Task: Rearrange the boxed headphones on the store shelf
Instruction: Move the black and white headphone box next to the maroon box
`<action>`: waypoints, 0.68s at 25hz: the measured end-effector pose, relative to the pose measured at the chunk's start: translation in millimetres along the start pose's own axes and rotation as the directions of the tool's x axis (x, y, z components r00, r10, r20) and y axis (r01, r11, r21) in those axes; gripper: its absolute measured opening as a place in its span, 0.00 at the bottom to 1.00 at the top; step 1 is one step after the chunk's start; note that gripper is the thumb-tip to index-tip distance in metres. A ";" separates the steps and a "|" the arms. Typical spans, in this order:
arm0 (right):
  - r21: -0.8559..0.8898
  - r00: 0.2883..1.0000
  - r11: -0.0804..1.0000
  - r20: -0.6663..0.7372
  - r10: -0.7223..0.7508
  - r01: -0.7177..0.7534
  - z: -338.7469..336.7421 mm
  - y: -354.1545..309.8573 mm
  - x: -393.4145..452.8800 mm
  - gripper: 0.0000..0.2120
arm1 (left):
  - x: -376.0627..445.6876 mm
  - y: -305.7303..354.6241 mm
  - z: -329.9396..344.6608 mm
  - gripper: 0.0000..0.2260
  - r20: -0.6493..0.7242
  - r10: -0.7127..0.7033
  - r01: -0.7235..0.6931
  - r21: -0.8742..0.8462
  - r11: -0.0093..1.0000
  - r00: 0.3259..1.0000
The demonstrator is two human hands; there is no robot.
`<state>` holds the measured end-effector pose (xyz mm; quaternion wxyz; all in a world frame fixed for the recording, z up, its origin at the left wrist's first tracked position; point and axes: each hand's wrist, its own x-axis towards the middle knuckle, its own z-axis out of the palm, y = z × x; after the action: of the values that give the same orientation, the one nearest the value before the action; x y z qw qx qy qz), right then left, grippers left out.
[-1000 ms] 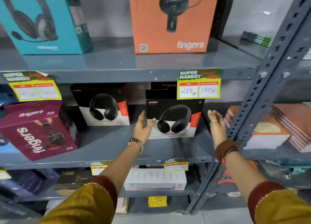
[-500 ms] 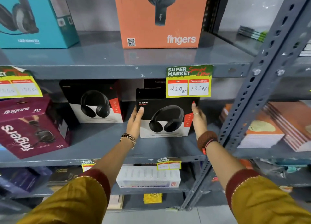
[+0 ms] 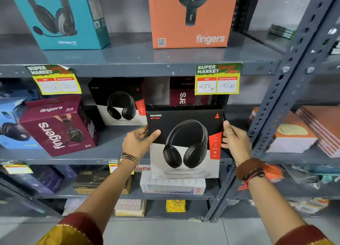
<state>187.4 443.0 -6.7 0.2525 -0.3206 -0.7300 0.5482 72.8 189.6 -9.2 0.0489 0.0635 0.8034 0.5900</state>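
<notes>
A black and white Rockerz headphone box (image 3: 184,143) hangs in front of the middle shelf's edge (image 3: 73,159), held upright between both hands. My left hand (image 3: 138,143) grips its left side, thumb across the front. My right hand (image 3: 236,141) holds its right side. A matching black and white box (image 3: 119,102) stands further back on the same shelf. A maroon fingers box (image 3: 57,125) sits tilted at the left, and another maroon box (image 3: 182,95) stands behind the held one.
A teal headset box (image 3: 60,16) and an orange fingers box (image 3: 191,16) stand on the top shelf. Price tags (image 3: 218,78) hang from its edge. A slotted grey upright (image 3: 287,90) rises on the right, with stacked notebooks (image 3: 298,132) beyond. Lower shelves hold small boxes.
My hands closed on the sides of the Rockerz box and pulled it forward off the middle shelf, uncovering the maroon box behind it.
</notes>
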 end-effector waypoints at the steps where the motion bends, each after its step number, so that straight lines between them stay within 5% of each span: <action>1: -0.003 1.000 1.000 0.007 -0.005 0.005 1.9 -3.7 -3.8 0.25 | -2.8 -0.3 -4.9 0.24 -0.007 -0.002 0.002 -0.012 1.000 1.000; 6: 0.023 0.999 0.999 0.036 -0.033 0.032 18.1 -20.3 -15.6 0.22 | -7.4 -3.4 -30.6 0.28 -0.042 -0.011 0.010 -0.032 0.999 0.999; 13: 0.143 0.979 0.989 0.197 -0.060 0.031 86.7 -46.9 -30.0 0.12 | 11.5 -21.8 -91.0 0.15 -0.132 0.097 -0.074 0.168 0.983 0.986; 17: 0.188 0.952 0.982 0.304 -0.027 -0.032 136.7 -49.0 -21.8 0.23 | 42.5 -33.6 -119.5 0.19 -0.142 0.092 -0.072 0.137 0.988 0.986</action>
<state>94.1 330.0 3.0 0.1655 -0.2074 -0.7039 0.6589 11.0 73.9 -5.6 -0.0394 0.0559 0.8386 0.5405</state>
